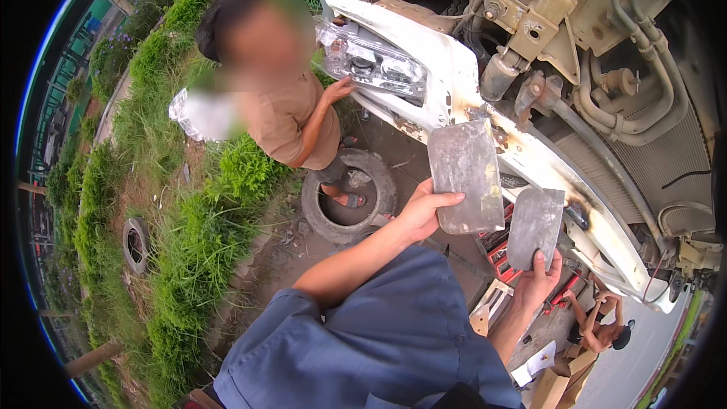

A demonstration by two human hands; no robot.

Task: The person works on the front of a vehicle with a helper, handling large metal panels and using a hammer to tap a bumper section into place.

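Observation:
My left hand (422, 213) grips a large grey plate (466, 170) by its lower left edge, thumb on its face. The plate is flat and scuffed, with rounded corners and pale smears. To its right, a smaller grey plate (535, 226) is held by its lower edge in my right hand (540, 279). Both plates look like thin metal and are tilted slightly. Just beyond them is a white vehicle bumper (530, 155), scorched or stained brown in places. A clear headlight (379, 64) sits at its left end.
Another person (295, 113) stands at the left with a hand at the headlight, beside a tyre (314, 208). Pipes and a radiator (651, 174) are exposed at the right. Below lie a red toolbox (501, 257) and cardboard boxes (551, 388), near a crouching person (594, 326).

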